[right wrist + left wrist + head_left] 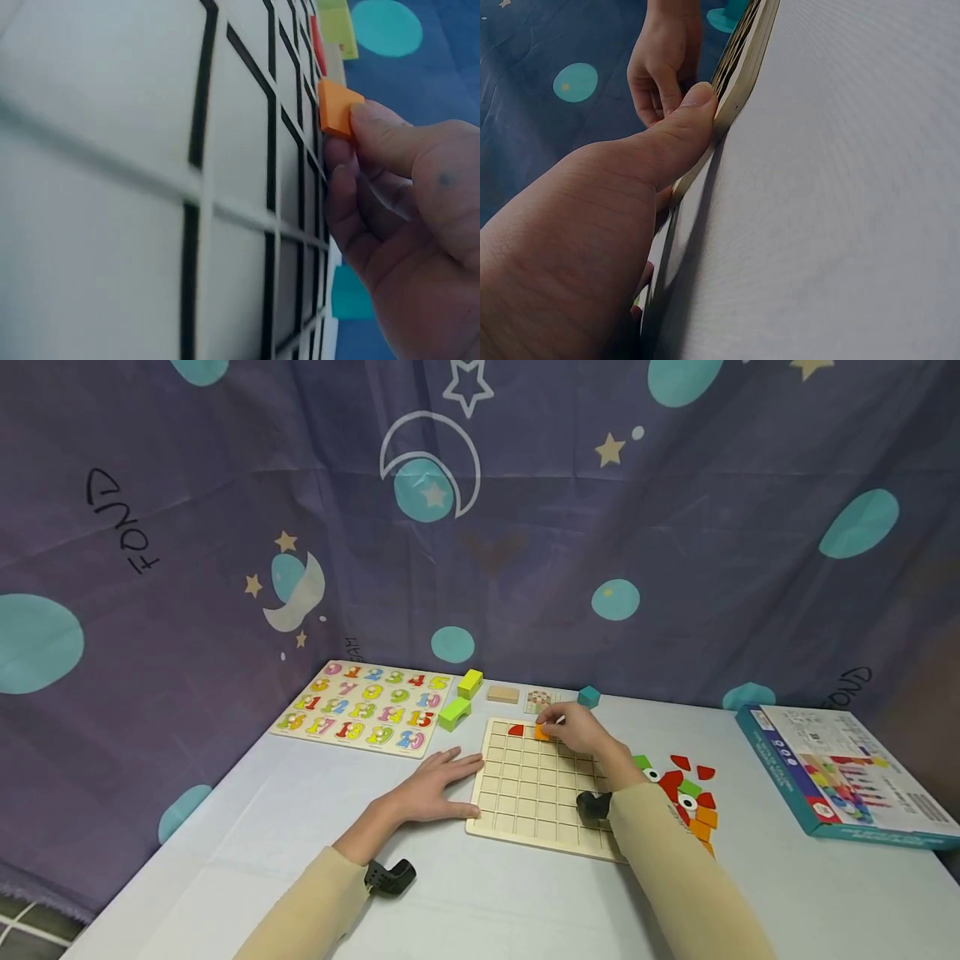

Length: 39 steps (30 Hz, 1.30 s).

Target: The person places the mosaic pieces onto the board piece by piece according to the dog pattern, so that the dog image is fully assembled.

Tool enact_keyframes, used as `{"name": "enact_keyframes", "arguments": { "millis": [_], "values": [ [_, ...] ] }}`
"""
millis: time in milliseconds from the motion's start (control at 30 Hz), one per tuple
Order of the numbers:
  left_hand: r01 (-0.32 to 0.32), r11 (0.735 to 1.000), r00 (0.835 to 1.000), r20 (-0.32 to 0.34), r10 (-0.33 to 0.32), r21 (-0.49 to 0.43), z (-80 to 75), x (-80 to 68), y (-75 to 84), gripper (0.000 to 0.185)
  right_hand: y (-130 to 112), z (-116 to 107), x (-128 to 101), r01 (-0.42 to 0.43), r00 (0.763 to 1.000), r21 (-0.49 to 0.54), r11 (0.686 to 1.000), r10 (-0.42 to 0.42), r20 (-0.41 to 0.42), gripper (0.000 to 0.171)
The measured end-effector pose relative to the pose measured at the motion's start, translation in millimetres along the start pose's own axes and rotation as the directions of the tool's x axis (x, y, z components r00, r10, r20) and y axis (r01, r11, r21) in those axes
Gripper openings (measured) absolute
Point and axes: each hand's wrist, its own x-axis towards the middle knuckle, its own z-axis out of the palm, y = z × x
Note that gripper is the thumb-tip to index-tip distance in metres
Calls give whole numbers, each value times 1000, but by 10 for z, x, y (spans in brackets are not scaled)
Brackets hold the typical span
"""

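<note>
Right hand (581,731) pinches an orange piece (542,732) at the far row of the grid board (525,793), beside a red piece (515,730). Left hand (435,785) lies flat, fingers straight, against the board's left edge.

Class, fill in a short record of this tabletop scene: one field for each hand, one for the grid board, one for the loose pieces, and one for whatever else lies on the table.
Left hand: fingers flat, resting against the left edge of the grid board.
Right hand: pinches an orange piece over the board's top row.
Grid board: wooden, a red piece in the top row, most cells bare.
Loose pieces: red, green and orange shapes right of the board.
Elsewhere: number puzzle at left, box at right.
</note>
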Motion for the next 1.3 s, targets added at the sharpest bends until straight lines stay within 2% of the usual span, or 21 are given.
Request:
{"name": "enact_keyframes", "arguments": {
  "millis": [367,733,1067,1300],
  "values": [
    [-2,1000,1000,8,2,0,-13,3,6,81,-50,130,121,2,998,-47,999,-5,-62,9],
    [-2,1000,1000,8,2,2,-14,6,11,82,-44,143,142,13,1000,-90,996,-15,-20,9],
    [10,1000,1000,7,-10,-21,-21,-17,18,81,-33,115,115,23,1000,-67,997,-23,-3,13],
    [5,1000,1000,1,-5,-27,-9,-12,13,81,-6,-1,-14,-8,1000,15,1000,7,20,20]
  ]
}}
